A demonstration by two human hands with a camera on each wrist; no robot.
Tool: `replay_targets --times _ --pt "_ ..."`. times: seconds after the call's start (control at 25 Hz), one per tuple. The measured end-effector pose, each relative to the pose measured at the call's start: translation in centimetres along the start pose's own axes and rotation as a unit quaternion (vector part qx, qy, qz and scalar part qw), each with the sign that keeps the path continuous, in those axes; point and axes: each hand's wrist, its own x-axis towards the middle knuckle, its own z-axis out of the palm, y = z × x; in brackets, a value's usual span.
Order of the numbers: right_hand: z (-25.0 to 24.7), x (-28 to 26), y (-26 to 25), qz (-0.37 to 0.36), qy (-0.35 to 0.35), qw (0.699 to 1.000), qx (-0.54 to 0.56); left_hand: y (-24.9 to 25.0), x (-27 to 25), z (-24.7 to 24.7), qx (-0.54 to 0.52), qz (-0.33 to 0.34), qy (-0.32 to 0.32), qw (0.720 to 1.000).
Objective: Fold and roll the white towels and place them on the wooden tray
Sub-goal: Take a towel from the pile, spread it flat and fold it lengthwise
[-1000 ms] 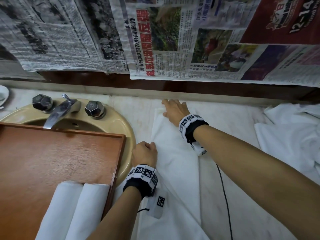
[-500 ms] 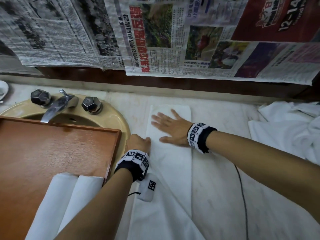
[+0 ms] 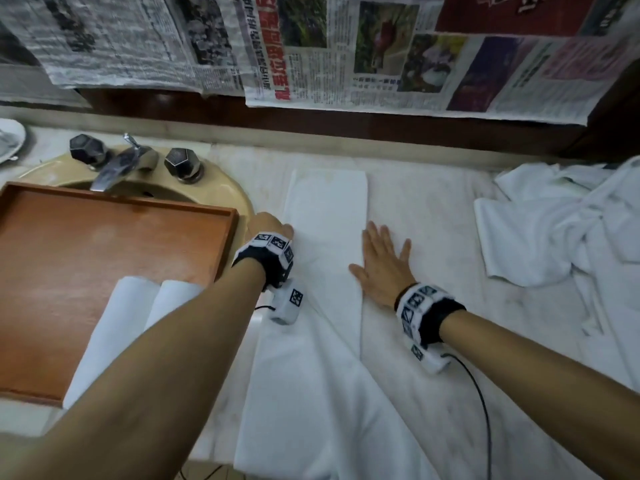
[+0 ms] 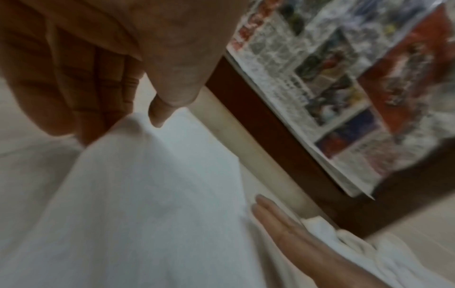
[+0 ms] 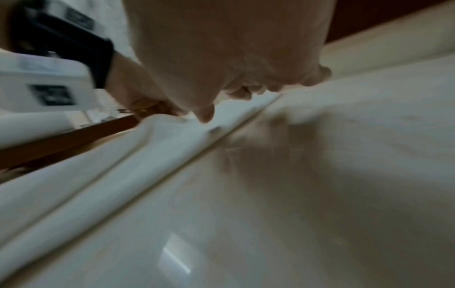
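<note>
A long white towel (image 3: 327, 216) lies folded into a narrow strip on the marble counter, with its near end spreading toward me. My left hand (image 3: 272, 226) is at the strip's left edge beside the wooden tray (image 3: 104, 258). In the left wrist view its curled fingers (image 4: 118, 81) and thumb pinch a raised peak of the towel (image 4: 152, 175). My right hand (image 3: 381, 261) lies flat on the strip's right edge with its fingers straight and spread. Two rolled white towels (image 3: 121, 327) lie side by side at the tray's near right corner.
The tray rests over a beige sink (image 3: 221, 181) that has a chrome faucet (image 3: 117, 164) and two knobs. A loose pile of white towels (image 3: 561, 230) sits at the right of the counter. Newspapers (image 3: 346, 53) cover the wall behind. A black cable (image 3: 481, 403) trails from my right wrist.
My right hand has slid from the towel's far end back toward me and now lies flat on its right edge. The left hand has stayed at the left edge.
</note>
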Motion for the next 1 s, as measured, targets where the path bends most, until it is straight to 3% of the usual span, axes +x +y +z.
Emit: replay_targets --times 0.08,0.16,0.24,0.32,0.48,0.72,0.88,1.0 --pt "1.4 -3.1 0.1 -0.117 0.059 0.991 0.004 0.1 -2.3 -0.1 0.046 0.073 0.058 0.995" --pt "2.4 -5.0 0.3 -0.175 0.097 0.98 0.021 -0.9 -5.2 0.8 0.045 0.173 0.047 0.983" --pt "3.0 -5.9 0.3 -0.159 0.099 0.982 0.012 -2.5 -8.6 2.4 0.05 0.251 -0.056 0.965" --pt "2.8 -6.7 -0.1 -0.125 0.073 0.989 0.009 -4.0 -10.9 4.2 0.118 0.282 -0.136 0.942" --pt "1.9 -8.2 -1.2 -0.061 0.009 0.998 -0.01 -5.4 -13.1 7.6 0.212 0.352 -0.13 0.902" --pt "2.2 -9.1 -1.8 -0.029 -0.051 0.996 -0.059 -9.6 -13.3 5.7 0.195 0.341 -0.104 0.914" --pt "3.1 -10.3 -3.4 -0.042 0.012 0.997 -0.06 -8.8 -16.6 7.3 0.176 0.405 -0.147 0.885" --pt "3.5 -11.2 -3.5 -0.028 0.016 0.999 -0.04 -9.8 -17.2 7.8 0.121 0.386 -0.165 0.899"
